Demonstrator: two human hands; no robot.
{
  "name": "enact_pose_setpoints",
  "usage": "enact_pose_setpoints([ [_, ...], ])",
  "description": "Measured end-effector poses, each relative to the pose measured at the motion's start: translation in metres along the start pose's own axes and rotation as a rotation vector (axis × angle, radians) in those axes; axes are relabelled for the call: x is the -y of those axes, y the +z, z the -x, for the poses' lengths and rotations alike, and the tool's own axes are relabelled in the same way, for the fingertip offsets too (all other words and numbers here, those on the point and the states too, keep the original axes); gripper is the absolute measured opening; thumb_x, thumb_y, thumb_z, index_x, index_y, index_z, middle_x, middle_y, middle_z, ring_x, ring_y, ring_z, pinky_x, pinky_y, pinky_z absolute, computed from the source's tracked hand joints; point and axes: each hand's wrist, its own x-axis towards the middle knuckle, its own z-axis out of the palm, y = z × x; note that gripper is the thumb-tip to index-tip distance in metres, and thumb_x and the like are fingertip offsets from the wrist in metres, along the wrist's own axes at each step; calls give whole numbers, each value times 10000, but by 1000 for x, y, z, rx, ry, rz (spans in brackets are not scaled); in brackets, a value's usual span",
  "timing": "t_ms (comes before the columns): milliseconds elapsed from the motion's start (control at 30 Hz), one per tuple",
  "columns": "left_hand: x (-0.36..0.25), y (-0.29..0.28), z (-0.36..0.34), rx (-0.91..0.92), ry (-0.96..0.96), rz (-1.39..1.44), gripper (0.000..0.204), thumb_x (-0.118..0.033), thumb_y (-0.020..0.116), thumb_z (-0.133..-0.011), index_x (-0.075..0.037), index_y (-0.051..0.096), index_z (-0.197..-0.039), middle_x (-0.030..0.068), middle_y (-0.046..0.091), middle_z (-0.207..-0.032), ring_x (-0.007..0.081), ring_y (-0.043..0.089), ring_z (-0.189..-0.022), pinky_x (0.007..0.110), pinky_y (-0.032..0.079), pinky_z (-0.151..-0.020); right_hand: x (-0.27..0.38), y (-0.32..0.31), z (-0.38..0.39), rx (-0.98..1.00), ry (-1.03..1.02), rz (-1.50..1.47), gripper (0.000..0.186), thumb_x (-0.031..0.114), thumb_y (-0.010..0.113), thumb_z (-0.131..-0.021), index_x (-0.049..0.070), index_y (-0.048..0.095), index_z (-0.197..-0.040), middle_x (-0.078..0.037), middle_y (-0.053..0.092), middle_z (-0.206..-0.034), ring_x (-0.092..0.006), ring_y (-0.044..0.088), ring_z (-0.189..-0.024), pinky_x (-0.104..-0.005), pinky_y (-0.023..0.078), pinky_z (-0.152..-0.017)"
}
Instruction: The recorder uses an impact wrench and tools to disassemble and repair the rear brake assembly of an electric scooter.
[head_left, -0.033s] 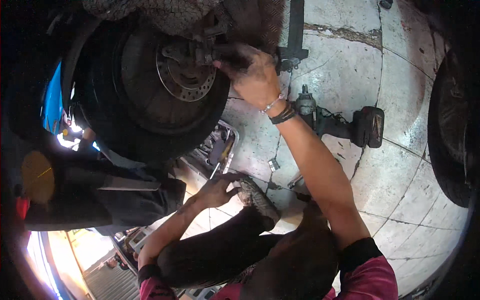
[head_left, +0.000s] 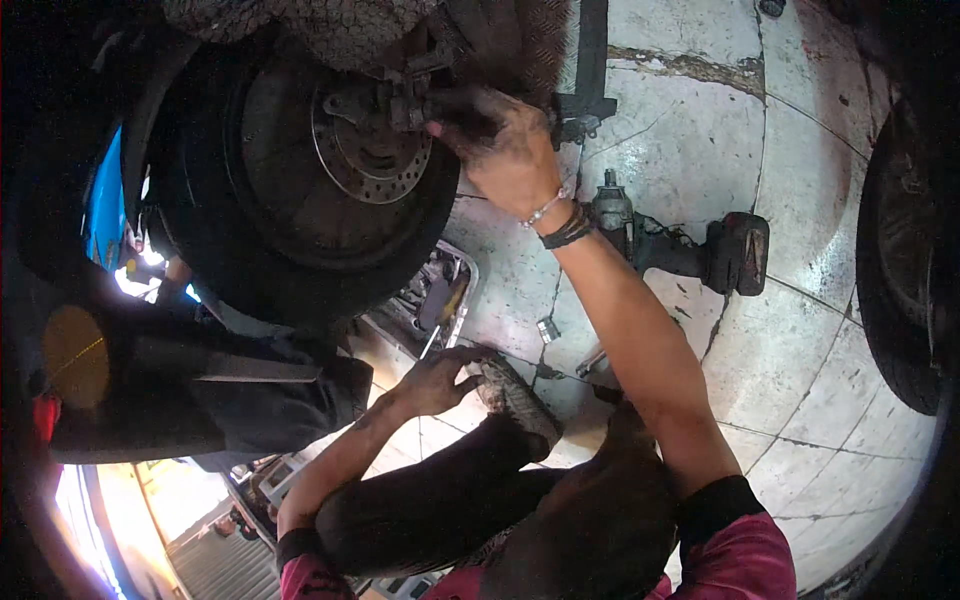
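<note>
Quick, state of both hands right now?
Left hand: open, thumb and fingers parted by the shoe.
Right hand: near the brake disc, fingers shadowed; grip cannot be told.

Harsh lower-left glare, wheel (head_left: pixel 285 200) in shadow

The floor (head_left: pixel 760 370) consists of pale, stained tiles. A cordless impact wrench (head_left: pixel 675 255) lies right of centre; a small metal socket (head_left: pixel 548 330) rests nearer, to its left; a metal-rimmed tool tray (head_left: pixel 469 292) sits further left.

Dark, grimy metal fitting (head_left: pixel 400 108): overlapping a round, silver, perforated metal disc (head_left: pixel 350 172), which is partly covering a black-tyred wheel (head_left: pixel 290 205).
</note>
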Motion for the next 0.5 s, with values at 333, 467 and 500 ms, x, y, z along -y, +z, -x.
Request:
enact_pose_setpoints([
  [333, 1, -11, -18, -176, 95, 17, 414, -313, 627, -963, -66, 589, -1293, 190, 625, -1251, 327, 599, -1170, 422, 476, -1011, 5, -17, -12, 119, -75, -102, 233, 115, 730, -844, 55, 685, -1064, -147, 693, -1008, -354, 675, -890, -387, 553, -763],
  [467, 5, -10, -18, -172, 108, -21, 422, -331, 622, -967, -77, 587, -1302, 197, 618, -1252, 321, 610, -1152, 436, 488, -999, 8, -10, -10, 81, -140, -53, 232, 97, 715, -851, 49, 677, -1074, -152, 685, -1033, -359, 673, -896, -388, 555, -772],
  [500, 7, -9, -17, -174, 107, -21, 422, -331, 622, -967, -77, 587, -1302, 197, 618, -1252, 321, 610, -1152, 436, 488, -999, 9, -8, -8, 66, -116, -96, 229, 96, 714, -851, 48, 677, -1072, -151, 684, -1029, -360, 672, -897, -388, 554, -767],
])
